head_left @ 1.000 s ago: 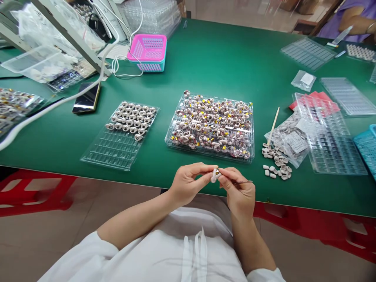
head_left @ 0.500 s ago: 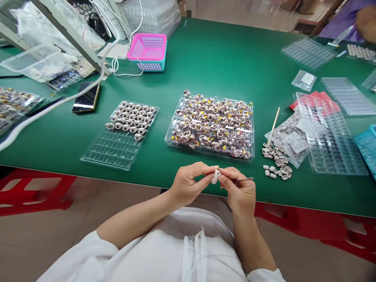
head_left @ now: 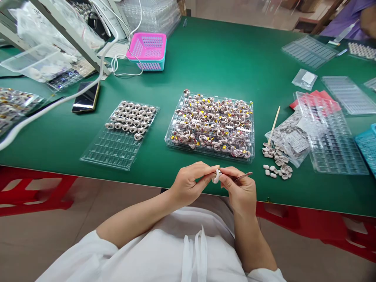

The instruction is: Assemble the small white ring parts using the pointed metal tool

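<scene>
Near the table's front edge, my left hand [head_left: 188, 181] pinches a small pale curved plastic part [head_left: 216, 177], like an earphone housing, between thumb and forefinger. My right hand [head_left: 241, 192] is closed too, its thumb and forefinger on the same part. A thin brown tool [head_left: 246, 175], perhaps tweezers, sticks out from the right hand; its tip is hidden. Just beyond the hands lies a clear tray [head_left: 173, 144] full of similar curved parts with red wires and yellow bits. On the left, another clear tray [head_left: 113, 150] carries rows of pale parts at its far end.
Loose pale shells [head_left: 277, 160] lie on the right by a wooden stick [head_left: 275, 121] and a plastic bag of shells [head_left: 289, 137]. Clear trays [head_left: 337, 149] sit farther right. A pink basket [head_left: 149, 39], a phone [head_left: 85, 98] and a white cable [head_left: 73, 96] are on the left.
The pale part has turned slightly between my fingers. The outer end of the brown tool has tipped upward. Both hands stay almost in place.
</scene>
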The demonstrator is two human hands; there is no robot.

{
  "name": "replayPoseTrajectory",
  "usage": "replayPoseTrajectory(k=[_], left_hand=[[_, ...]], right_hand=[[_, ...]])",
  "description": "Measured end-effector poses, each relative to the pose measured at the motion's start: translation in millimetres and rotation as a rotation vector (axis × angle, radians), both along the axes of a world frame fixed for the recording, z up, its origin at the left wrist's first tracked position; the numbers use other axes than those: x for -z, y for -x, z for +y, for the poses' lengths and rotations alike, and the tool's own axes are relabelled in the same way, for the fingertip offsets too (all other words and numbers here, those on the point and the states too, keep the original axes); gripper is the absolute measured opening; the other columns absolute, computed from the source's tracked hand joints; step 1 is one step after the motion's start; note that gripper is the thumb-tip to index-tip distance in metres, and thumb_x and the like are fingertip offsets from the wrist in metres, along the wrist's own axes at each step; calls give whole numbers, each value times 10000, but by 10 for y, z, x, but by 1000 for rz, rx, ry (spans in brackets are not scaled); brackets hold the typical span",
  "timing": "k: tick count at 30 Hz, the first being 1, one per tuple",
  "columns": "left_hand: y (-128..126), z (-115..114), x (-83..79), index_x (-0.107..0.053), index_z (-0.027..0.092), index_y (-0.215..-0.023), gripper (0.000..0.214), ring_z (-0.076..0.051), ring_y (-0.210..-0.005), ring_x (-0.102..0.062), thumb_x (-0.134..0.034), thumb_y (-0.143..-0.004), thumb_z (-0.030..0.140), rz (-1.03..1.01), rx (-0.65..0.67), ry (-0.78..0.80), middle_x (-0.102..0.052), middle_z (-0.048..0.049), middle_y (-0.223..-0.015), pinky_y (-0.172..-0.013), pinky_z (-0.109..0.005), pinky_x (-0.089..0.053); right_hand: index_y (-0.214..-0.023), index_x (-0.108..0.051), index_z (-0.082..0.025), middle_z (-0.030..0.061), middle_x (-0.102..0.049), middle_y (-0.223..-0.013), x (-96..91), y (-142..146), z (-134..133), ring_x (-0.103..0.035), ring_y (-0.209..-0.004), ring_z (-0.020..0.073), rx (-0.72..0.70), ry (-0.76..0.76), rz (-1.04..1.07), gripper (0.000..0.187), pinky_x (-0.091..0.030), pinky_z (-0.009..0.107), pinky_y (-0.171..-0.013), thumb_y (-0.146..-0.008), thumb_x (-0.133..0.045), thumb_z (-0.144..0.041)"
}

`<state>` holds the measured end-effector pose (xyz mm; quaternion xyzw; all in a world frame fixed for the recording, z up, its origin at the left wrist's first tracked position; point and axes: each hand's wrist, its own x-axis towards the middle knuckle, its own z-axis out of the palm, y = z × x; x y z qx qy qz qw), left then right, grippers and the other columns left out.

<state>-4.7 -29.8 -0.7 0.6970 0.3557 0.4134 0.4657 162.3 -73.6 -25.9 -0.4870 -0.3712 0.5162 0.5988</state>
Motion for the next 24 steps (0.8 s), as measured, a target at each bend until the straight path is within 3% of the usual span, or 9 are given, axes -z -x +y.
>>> replayPoseTrajectory(k=[13, 24], left_hand=[[-14, -10, 59, -694, 160, -1210, 315, -158, -780, -674, -580, -929, 74, -2, 17, -273, -771, -92, -875, -739, -283, -557], [-35, -26, 44, -696, 183, -1177, 271, -153, -745, -690, -647, -914, 142, 22, -14, -320, -788, -68, -865, -726, -274, -558]], right_hand=[[-951, -792, -250, 19, -684, -830, 5, -47, -15, -594, -641, 113, -2, -2, -69, 144, -491, 242, -544, -808, -781, -239], [-1039, -758, -272, 12, -686, -854, -11, -83, -48, -613, -694, 126, -31, -59, -204, 204, -521, 240, -578, -851, -731, -197]])
